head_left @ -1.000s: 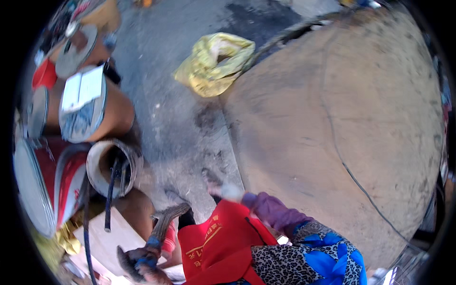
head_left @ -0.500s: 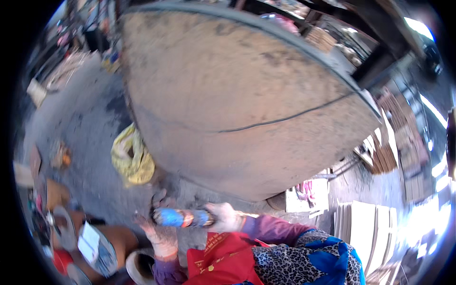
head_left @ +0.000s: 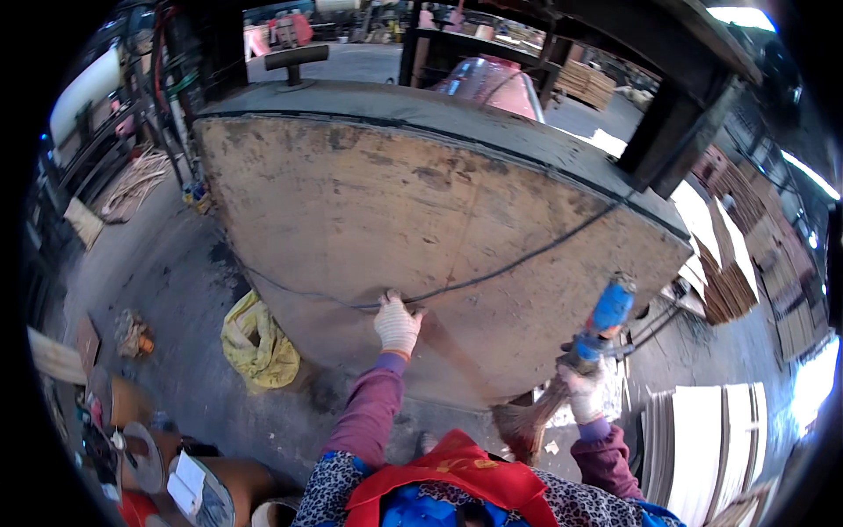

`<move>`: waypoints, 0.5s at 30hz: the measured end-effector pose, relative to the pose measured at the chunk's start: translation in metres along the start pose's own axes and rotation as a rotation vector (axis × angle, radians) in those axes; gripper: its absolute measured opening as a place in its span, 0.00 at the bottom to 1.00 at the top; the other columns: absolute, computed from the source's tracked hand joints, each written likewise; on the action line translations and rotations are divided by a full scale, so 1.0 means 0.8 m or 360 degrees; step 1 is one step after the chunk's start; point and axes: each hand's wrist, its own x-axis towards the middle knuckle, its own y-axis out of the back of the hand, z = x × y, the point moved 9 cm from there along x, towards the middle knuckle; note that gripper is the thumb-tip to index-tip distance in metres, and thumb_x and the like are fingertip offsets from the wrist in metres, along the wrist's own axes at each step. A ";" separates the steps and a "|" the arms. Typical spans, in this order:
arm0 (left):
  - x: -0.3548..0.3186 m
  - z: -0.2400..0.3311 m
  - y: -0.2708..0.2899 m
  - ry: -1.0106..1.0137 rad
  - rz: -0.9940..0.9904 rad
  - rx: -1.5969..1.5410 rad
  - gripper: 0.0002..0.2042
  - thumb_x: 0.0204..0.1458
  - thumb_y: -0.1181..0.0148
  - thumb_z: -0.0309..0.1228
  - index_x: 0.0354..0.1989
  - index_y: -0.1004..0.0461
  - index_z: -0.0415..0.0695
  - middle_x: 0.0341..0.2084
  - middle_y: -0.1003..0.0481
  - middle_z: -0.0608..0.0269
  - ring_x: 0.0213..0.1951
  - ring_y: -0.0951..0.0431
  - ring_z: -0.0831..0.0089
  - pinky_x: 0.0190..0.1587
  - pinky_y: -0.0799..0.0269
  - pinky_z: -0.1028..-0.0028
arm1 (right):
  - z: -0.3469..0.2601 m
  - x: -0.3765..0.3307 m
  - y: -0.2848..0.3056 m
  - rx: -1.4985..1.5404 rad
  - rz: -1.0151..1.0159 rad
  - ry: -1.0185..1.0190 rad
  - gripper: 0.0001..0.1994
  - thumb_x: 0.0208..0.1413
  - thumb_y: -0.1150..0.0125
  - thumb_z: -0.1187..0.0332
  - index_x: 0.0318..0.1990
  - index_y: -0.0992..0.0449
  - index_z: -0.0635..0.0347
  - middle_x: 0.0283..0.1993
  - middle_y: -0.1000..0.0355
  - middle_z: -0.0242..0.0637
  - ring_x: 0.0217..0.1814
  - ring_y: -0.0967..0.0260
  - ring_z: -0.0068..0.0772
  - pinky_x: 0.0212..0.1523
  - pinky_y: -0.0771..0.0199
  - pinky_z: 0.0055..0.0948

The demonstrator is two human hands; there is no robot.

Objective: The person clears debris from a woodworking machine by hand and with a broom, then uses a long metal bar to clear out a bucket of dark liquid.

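A large brown board (head_left: 351,202) with a stained, worn surface fills the middle of the view. A dark cable (head_left: 518,263) runs across it from the upper right. My left hand (head_left: 397,327), in a whitish glove, reaches over the board, its fingers bent closed on the cable near its lowest point. To the right, my gloved right hand (head_left: 587,391) grips what looks like a hand broom (head_left: 533,422) with brown bristles pointing down and left. Its blue-wrapped handle (head_left: 613,306) sticks up past my hand, over the board's right edge.
A yellow sack (head_left: 256,347) lies on the floor left of the board. Brown drums (head_left: 237,483) stand at lower left. Stacked pale sheets (head_left: 702,439) stand at lower right. A dark metal post (head_left: 672,140) rises behind the board's far right corner.
My left hand has moved from beside the blue handle up onto the cable. My right hand has carried the broom right, its handle now angled upward. The view has shifted, showing more beyond the board.
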 end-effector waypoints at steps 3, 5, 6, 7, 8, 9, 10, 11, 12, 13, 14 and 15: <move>0.014 -0.012 0.006 -0.0021 -0.0028 0.0091 0.26 0.38 0.39 0.47 0.41 0.34 0.40 0.44 0.32 0.44 0.39 0.26 0.55 0.35 0.29 0.60 | -0.015 0.022 0.005 -0.0105 -0.0004 0.0132 0.23 0.35 0.39 0.81 0.44 0.35 0.62 0.37 0.30 0.34 0.33 0.32 0.23 0.35 0.30 0.23; 0.025 -0.007 0.005 -0.0256 -0.0011 0.0153 0.22 0.39 0.40 0.45 0.38 0.33 0.42 0.40 0.30 0.47 0.34 0.26 0.56 0.33 0.29 0.60 | -0.018 0.035 0.013 -0.0130 0.0068 0.0194 0.22 0.36 0.40 0.80 0.44 0.35 0.61 0.37 0.31 0.34 0.33 0.32 0.23 0.35 0.31 0.23; 0.032 -0.010 0.005 -0.0383 -0.0003 0.0190 0.20 0.39 0.40 0.44 0.36 0.33 0.42 0.37 0.29 0.48 0.31 0.25 0.56 0.31 0.30 0.60 | -0.024 0.038 0.016 -0.0158 0.0125 0.0212 0.21 0.37 0.41 0.79 0.43 0.34 0.61 0.37 0.31 0.33 0.34 0.33 0.24 0.35 0.31 0.23; 0.038 -0.009 0.003 -0.0498 0.0048 0.0182 0.18 0.40 0.41 0.42 0.35 0.33 0.43 0.31 0.29 0.51 0.28 0.26 0.57 0.29 0.31 0.60 | -0.022 0.043 0.021 -0.0181 0.0136 0.0257 0.21 0.37 0.39 0.81 0.42 0.34 0.59 0.37 0.31 0.34 0.34 0.32 0.24 0.36 0.31 0.23; 0.039 -0.022 0.007 -0.0498 0.0090 0.0161 0.18 0.40 0.41 0.41 0.35 0.33 0.43 0.30 0.29 0.52 0.28 0.26 0.56 0.28 0.31 0.60 | -0.018 0.043 0.020 -0.0222 0.0173 0.0223 0.20 0.37 0.39 0.81 0.42 0.34 0.59 0.35 0.31 0.33 0.34 0.32 0.24 0.36 0.31 0.22; 0.040 -0.035 0.013 -0.0519 0.0127 0.0130 0.18 0.39 0.41 0.41 0.35 0.33 0.43 0.29 0.29 0.52 0.28 0.26 0.56 0.28 0.31 0.60 | -0.020 0.040 0.017 -0.0265 0.0233 0.0192 0.19 0.38 0.39 0.80 0.41 0.33 0.59 0.34 0.31 0.33 0.34 0.33 0.24 0.36 0.31 0.21; 0.040 -0.032 0.025 -0.0541 0.0145 0.0084 0.17 0.39 0.42 0.41 0.34 0.33 0.43 0.28 0.30 0.52 0.28 0.26 0.56 0.28 0.31 0.60 | -0.023 0.032 0.022 -0.0325 0.0304 0.0152 0.18 0.38 0.39 0.80 0.40 0.33 0.59 0.33 0.31 0.32 0.34 0.33 0.24 0.36 0.31 0.21; 0.044 -0.026 0.030 -0.0496 0.0067 0.0036 0.15 0.40 0.42 0.40 0.31 0.32 0.42 0.26 0.28 0.52 0.27 0.26 0.55 0.28 0.31 0.60 | -0.033 0.029 0.032 -0.0283 0.0379 0.0296 0.14 0.39 0.40 0.79 0.37 0.32 0.59 0.28 0.31 0.31 0.29 0.32 0.24 0.31 0.30 0.21; 0.047 -0.030 0.046 -0.0497 0.0076 0.0069 0.14 0.40 0.42 0.39 0.29 0.31 0.42 0.24 0.28 0.52 0.26 0.26 0.54 0.27 0.31 0.60 | -0.032 0.024 0.032 -0.0258 0.0422 0.0204 0.14 0.39 0.40 0.79 0.36 0.32 0.59 0.28 0.31 0.31 0.27 0.33 0.24 0.29 0.30 0.22; 0.047 -0.039 0.060 -0.0508 0.0071 0.0088 0.13 0.41 0.42 0.39 0.27 0.31 0.42 0.22 0.27 0.52 0.26 0.26 0.54 0.27 0.31 0.60 | -0.038 0.016 0.033 -0.0244 0.0482 0.0109 0.13 0.40 0.40 0.78 0.36 0.32 0.59 0.27 0.31 0.30 0.25 0.33 0.24 0.26 0.30 0.23; 0.045 -0.048 0.070 -0.0394 -0.0002 0.0064 0.12 0.42 0.43 0.39 0.25 0.30 0.43 0.20 0.26 0.52 0.24 0.25 0.53 0.27 0.30 0.60 | -0.045 -0.001 0.045 -0.0267 0.0580 0.0028 0.12 0.40 0.40 0.78 0.35 0.32 0.59 0.26 0.32 0.30 0.23 0.33 0.24 0.24 0.30 0.23; 0.046 -0.071 0.090 -0.0472 0.0111 -0.0022 0.11 0.42 0.42 0.38 0.28 0.29 0.43 0.21 0.26 0.52 0.24 0.25 0.53 0.27 0.30 0.60 | -0.056 -0.012 0.037 -0.0203 0.0596 0.0045 0.11 0.40 0.40 0.76 0.34 0.31 0.59 0.25 0.32 0.29 0.23 0.35 0.23 0.25 0.33 0.23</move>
